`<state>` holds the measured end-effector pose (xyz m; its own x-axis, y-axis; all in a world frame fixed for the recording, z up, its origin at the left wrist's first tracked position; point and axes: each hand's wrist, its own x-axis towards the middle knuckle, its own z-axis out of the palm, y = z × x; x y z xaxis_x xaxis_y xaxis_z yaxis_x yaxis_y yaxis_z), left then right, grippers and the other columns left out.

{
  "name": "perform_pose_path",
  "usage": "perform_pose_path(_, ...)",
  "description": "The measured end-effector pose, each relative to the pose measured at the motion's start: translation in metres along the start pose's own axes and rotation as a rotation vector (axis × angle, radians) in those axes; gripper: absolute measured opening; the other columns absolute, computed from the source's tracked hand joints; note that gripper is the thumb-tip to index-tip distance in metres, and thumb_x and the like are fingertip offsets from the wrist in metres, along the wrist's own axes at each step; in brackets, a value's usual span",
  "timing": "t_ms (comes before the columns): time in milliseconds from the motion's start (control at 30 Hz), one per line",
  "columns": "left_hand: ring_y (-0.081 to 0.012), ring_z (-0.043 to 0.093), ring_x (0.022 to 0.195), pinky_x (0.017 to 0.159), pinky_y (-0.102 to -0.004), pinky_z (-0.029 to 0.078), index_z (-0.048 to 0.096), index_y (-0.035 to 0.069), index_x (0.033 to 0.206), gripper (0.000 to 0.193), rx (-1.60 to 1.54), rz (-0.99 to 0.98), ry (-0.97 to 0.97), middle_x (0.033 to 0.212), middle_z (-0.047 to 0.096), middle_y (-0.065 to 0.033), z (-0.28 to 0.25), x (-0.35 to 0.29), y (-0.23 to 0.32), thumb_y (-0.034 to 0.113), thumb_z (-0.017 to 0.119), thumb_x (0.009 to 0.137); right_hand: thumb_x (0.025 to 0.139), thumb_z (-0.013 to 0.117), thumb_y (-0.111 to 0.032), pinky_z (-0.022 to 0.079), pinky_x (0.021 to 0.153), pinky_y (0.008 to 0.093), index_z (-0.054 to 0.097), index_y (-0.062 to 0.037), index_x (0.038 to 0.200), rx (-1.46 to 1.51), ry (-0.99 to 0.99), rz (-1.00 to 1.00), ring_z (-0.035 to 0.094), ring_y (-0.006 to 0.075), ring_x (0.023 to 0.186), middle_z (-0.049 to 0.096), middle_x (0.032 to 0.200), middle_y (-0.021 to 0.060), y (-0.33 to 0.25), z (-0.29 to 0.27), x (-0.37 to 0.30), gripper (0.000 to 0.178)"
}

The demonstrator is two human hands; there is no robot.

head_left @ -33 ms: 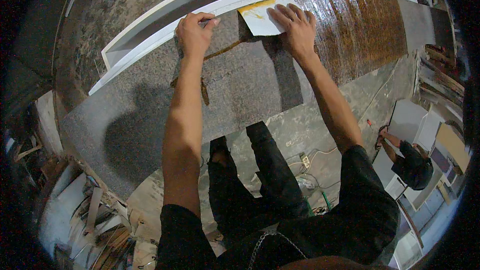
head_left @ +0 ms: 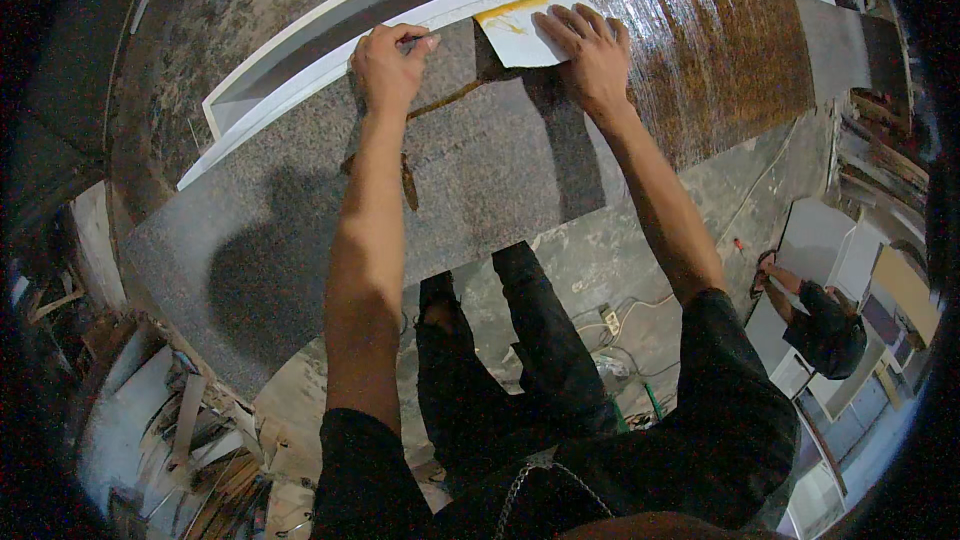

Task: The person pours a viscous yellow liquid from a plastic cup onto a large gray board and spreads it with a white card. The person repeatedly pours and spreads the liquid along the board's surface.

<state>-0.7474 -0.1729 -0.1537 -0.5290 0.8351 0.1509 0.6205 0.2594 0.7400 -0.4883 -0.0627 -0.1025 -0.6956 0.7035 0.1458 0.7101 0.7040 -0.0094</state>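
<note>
A long grey-brown board (head_left: 470,175) lies in front of me, with a wide glossy band of brown glue (head_left: 720,50) on its right part and thin brown streaks near the middle. My right hand (head_left: 597,60) holds a white, flat, flexible spreader (head_left: 520,37) against the board, fingers laid over its face and the thumb out of sight. Yellow glue coats the spreader's far edge. At the board's far edge rests my left hand (head_left: 388,70), its fingers curled and the thumb close to the forefinger. What those fingers grip, if anything, is hidden.
Beyond the board runs a long white-edged frame (head_left: 300,50). Wood scraps (head_left: 190,420) are heaped at lower left. At right, another person (head_left: 825,330) crouches beside pale panels (head_left: 815,240). A cable and socket (head_left: 612,320) lie on the floor.
The spreader's near edge has shifted slightly upward, with my right hand moving very little. My left hand looks still.
</note>
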Motion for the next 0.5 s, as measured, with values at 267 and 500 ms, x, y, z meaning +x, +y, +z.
perform_pose_path(267,-0.0290,0.065,0.087,0.082,-0.0438,0.047,0.079,0.016,0.087,0.022,-0.001,-0.067,-0.053,0.085,0.069,-0.0077,0.000,0.001,0.004,0.031,0.085,0.072,0.091,0.049,-0.019,0.030,0.111,0.0601,0.055,-0.0348,0.140,0.001,-0.200,-0.122,0.047,0.0258,0.134,0.055,0.142,-0.0013,-0.017,-0.033,-0.104,0.052)
perform_pose_path(500,-0.0297,0.065,0.084,0.080,-0.0427,0.048,0.079,0.016,0.086,0.022,0.020,0.004,-0.024,0.083,0.068,-0.0088,-0.005,0.000,-0.002,0.031,0.086,0.071,0.089,0.053,-0.019,0.033,0.109,0.0593,0.057,-0.0358,0.138,0.092,-0.167,-0.190,0.049,0.0245,0.133,0.055,0.143,-0.0021,-0.022,-0.071,-0.100,0.052)
